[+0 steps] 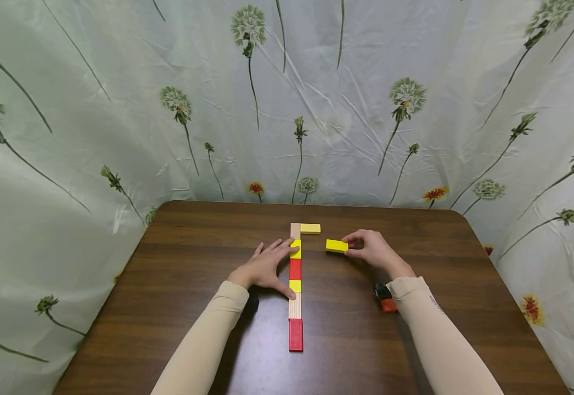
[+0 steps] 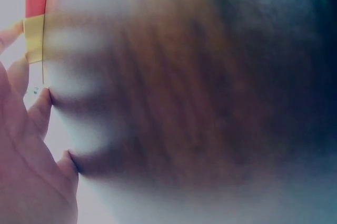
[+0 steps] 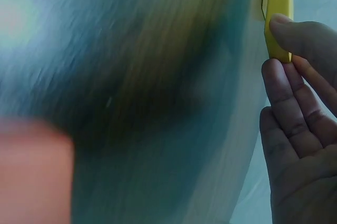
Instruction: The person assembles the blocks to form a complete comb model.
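Observation:
A straight row of wooden blocks (image 1: 295,270) in red, yellow and bare wood runs away from me on the table. My left hand (image 1: 265,267) lies across the row from the left, fingers spread. Its fingertips touch a yellow block (image 1: 295,254) and its thumb reaches the bare-wood block (image 1: 294,308). To the right of the row, my right hand (image 1: 373,251) pinches a yellow block (image 1: 336,246) by its right end, between thumb and fingers. A pale yellow block (image 1: 310,229) sits crosswise against the row's far end.
The brown wooden table (image 1: 178,307) ends at a back edge, behind which hangs a flower-patterned curtain (image 1: 277,99). Near my right wrist are a black device (image 1: 381,291) and a red piece (image 1: 388,305), partly hidden by the sleeve.

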`<state>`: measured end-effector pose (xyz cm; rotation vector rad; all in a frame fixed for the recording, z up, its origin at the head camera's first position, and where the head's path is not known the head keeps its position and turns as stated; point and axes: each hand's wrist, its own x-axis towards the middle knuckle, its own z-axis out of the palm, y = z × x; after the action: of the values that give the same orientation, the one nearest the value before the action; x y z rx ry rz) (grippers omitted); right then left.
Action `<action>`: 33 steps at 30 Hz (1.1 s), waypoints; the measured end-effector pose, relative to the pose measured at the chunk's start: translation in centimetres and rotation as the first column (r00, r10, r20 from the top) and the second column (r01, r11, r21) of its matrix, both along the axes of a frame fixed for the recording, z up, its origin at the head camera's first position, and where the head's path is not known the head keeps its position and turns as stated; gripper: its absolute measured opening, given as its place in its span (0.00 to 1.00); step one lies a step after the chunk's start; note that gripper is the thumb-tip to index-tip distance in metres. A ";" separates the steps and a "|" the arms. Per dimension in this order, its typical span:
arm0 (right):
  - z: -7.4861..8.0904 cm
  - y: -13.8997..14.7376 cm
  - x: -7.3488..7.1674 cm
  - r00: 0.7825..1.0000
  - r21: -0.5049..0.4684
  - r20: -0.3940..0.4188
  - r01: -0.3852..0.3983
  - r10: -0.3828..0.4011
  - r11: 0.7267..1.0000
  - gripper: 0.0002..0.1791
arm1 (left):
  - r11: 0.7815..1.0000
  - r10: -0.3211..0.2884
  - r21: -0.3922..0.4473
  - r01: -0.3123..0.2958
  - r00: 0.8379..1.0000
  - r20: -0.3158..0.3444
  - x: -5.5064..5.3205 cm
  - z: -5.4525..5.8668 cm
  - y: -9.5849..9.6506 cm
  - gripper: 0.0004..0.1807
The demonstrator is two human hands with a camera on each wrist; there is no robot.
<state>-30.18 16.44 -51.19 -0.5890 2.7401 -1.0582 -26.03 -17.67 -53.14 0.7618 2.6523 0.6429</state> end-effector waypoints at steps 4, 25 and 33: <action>0.0 -0.9 -0.2 1.000 0.000 0.004 -0.014 0.014 1.000 0.16 | 1.000 -0.001 -0.002 0.001 1.000 0.002 0.0 0.0 0.1 0.65; -1.0 -5.8 -1.1 1.000 0.053 0.021 -0.022 0.020 0.998 0.15 | 1.000 0.006 -0.006 -0.006 1.000 0.013 0.0 -0.1 0.0 0.65; -0.8 -6.6 -1.3 1.000 0.106 0.026 -0.015 0.013 0.994 0.16 | 1.000 0.005 -0.006 -0.004 1.000 0.013 -0.2 -0.2 -0.1 0.65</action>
<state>-31.53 9.83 -51.97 -0.5743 2.7458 -0.9037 -26.27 -17.77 -53.34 0.7479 2.6442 0.6380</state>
